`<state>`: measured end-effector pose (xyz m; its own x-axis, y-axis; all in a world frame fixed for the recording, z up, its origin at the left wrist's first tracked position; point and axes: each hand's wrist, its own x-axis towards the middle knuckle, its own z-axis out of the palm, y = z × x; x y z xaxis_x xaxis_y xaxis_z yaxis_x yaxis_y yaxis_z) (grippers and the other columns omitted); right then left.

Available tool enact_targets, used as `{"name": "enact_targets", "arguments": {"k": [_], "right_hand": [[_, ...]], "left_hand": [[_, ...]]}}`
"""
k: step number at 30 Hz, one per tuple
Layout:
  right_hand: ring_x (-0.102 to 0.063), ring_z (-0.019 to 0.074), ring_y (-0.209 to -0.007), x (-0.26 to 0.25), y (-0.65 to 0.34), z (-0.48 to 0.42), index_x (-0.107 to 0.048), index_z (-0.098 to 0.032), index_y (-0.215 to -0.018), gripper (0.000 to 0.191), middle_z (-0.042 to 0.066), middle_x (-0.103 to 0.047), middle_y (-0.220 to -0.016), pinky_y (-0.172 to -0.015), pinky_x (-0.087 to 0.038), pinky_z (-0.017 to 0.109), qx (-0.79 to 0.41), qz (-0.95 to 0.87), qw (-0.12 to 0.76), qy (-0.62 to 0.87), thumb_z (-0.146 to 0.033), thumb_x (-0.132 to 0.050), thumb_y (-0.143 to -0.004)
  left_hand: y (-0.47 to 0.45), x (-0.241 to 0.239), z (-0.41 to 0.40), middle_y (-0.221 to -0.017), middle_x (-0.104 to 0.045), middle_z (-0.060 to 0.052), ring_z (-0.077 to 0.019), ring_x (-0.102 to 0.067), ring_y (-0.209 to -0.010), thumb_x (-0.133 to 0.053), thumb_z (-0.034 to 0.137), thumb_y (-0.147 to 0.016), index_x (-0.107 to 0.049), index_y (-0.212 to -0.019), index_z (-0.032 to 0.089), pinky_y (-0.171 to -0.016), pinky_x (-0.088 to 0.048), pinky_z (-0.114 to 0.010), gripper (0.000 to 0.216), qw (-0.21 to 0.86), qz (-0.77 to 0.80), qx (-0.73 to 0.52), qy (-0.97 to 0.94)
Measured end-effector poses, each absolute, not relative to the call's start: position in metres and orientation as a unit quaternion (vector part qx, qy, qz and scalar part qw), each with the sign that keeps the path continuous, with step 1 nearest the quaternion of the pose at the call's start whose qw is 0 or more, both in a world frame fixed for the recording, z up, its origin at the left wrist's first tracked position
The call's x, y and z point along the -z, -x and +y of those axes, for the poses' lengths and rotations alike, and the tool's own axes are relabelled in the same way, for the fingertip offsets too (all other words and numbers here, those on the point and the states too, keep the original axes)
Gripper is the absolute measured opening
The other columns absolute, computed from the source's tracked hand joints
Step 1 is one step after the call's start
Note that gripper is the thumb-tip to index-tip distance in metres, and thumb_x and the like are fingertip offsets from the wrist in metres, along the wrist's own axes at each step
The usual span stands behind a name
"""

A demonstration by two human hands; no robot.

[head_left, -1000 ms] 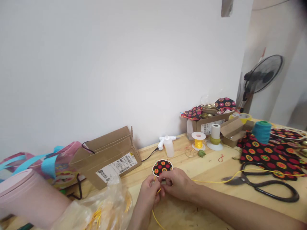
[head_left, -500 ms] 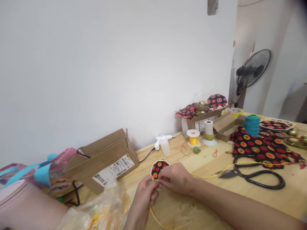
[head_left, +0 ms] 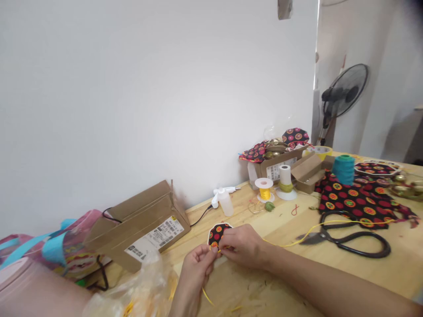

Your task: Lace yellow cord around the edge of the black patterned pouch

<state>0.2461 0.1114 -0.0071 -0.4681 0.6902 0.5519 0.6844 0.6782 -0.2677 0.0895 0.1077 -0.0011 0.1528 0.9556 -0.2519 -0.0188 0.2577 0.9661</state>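
Observation:
A small black fabric piece with red and orange round motifs and a pale edge (head_left: 218, 233) is just beyond my fingertips. My left hand (head_left: 199, 264) is closed at its lower edge, thumb and fingers pinching a yellow cord (head_left: 207, 296) whose end hangs below. Beside it, my right hand (head_left: 243, 245) pinches the same cord close to the fabric piece, its fingertips nearly touching the left ones. From behind the right hand the cord runs right, across the black-handled scissors (head_left: 346, 237). The knot or loop between the fingers is too small to make out.
A cardboard box (head_left: 145, 229) and a plastic bag (head_left: 142, 286) stand at left. Behind my hands are a clear bottle (head_left: 226, 202), a yellow cord spool (head_left: 265, 193) and a white roll (head_left: 284, 176). Patterned cloth (head_left: 353, 202) lies at right under a teal thread cone (head_left: 344, 170).
The cord has drawn in: a yellow loop now sits between my fingertips, and less of the tail shows below my left hand. The view has shifted slightly.

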Motion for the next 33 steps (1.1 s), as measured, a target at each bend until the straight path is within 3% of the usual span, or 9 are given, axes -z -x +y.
{"name": "enact_targets", "arguments": {"k": [3, 9, 13, 16, 22, 25, 29, 33], "right_hand": [[-0.053, 0.0099, -0.059, 0.008, -0.246, 0.111, -0.061, -0.022, -0.071, 0.011, -0.003, -0.062, -0.068, -0.047, -0.028, 0.02, -0.008, -0.855, 0.335, 0.397, -0.021, -0.05, -0.072], [-0.052, 0.0119, -0.069, 0.009, -0.243, 0.11, -0.065, -0.02, -0.069, 0.012, 0.001, -0.061, -0.072, -0.06, -0.036, 0.019, -0.097, -0.831, 0.376, 0.399, -0.019, -0.053, -0.069], [-0.05, 0.0099, -0.062, 0.013, -0.239, 0.112, -0.067, -0.018, -0.065, 0.023, -0.001, -0.058, -0.063, -0.056, -0.036, 0.018, -0.226, -0.783, 0.407, 0.412, -0.025, -0.048, -0.076], [-0.048, 0.0095, -0.058, 0.016, -0.238, 0.115, -0.068, -0.016, -0.063, 0.022, -0.002, -0.053, -0.055, -0.052, -0.035, 0.018, -0.324, -0.738, 0.429, 0.406, -0.027, -0.052, -0.073], [-0.038, 0.0067, -0.048, 0.013, -0.239, 0.116, -0.069, -0.014, -0.062, 0.016, -0.003, -0.052, -0.052, -0.043, -0.026, 0.017, -0.429, -0.668, 0.459, 0.4, -0.023, -0.056, -0.066], [-0.034, 0.0058, -0.045, 0.013, -0.236, 0.116, -0.066, -0.013, -0.056, 0.01, -0.004, -0.049, -0.048, -0.043, -0.023, 0.018, -0.498, -0.615, 0.484, 0.372, -0.019, -0.059, -0.06], [-0.038, 0.0071, -0.045, 0.004, -0.236, 0.116, -0.058, -0.013, -0.055, 0.01, -0.004, -0.046, -0.047, -0.046, -0.029, 0.02, -0.595, -0.535, 0.496, 0.338, -0.022, -0.057, -0.059], [-0.045, 0.0103, -0.06, -0.033, -0.271, 0.11, -0.053, -0.016, -0.062, 0.007, -0.001, -0.05, -0.062, -0.061, -0.036, 0.024, -0.627, -0.487, 0.563, 0.23, -0.023, -0.053, -0.062]], "left_hand": [[-0.088, 0.002, 0.108, -0.044, -0.054, 0.004, 0.0016, -0.026, -0.032, -0.076, 0.032, -0.044, -0.056, -0.063, 0.01, -0.035, -0.011, -0.012, 0.035, 0.604, 0.506, -0.429, -0.443], [-0.087, 0.005, 0.11, -0.038, -0.047, 0.01, 0.0006, -0.026, -0.03, -0.076, 0.034, -0.044, -0.052, -0.071, 0.014, -0.033, -0.009, -0.012, 0.042, 0.593, 0.506, -0.449, -0.437], [-0.086, 0.011, 0.112, -0.039, -0.05, 0.009, -0.0011, -0.031, -0.031, -0.076, 0.034, -0.045, -0.047, -0.076, 0.016, -0.033, -0.014, -0.012, 0.046, 0.598, 0.492, -0.436, -0.458], [-0.087, 0.013, 0.112, -0.045, -0.058, 0.004, -0.0025, -0.038, -0.034, -0.076, 0.032, -0.045, -0.046, -0.084, 0.015, -0.035, -0.021, -0.012, 0.052, 0.605, 0.474, -0.43, -0.473], [-0.089, 0.01, 0.11, -0.047, -0.059, 0.002, -0.0012, -0.029, -0.028, -0.073, 0.034, -0.05, -0.043, -0.099, 0.013, -0.03, -0.014, -0.013, 0.061, 0.579, 0.488, -0.427, -0.495], [-0.088, 0.01, 0.11, -0.049, -0.061, 0.0, -0.0021, -0.033, -0.028, -0.072, 0.034, -0.051, -0.044, -0.1, 0.012, -0.03, -0.016, -0.013, 0.06, 0.576, 0.492, -0.427, -0.493], [-0.087, 0.008, 0.111, -0.051, -0.062, -0.001, -0.0055, -0.044, -0.035, -0.075, 0.034, -0.047, -0.047, -0.095, 0.013, -0.03, -0.012, -0.012, 0.059, 0.588, 0.496, -0.42, -0.482], [-0.086, 0.003, 0.111, -0.049, -0.06, 0.0, -0.0058, -0.046, -0.038, -0.077, 0.032, -0.041, -0.052, -0.088, 0.013, -0.031, -0.011, -0.011, 0.057, 0.587, 0.513, -0.424, -0.461]]}}
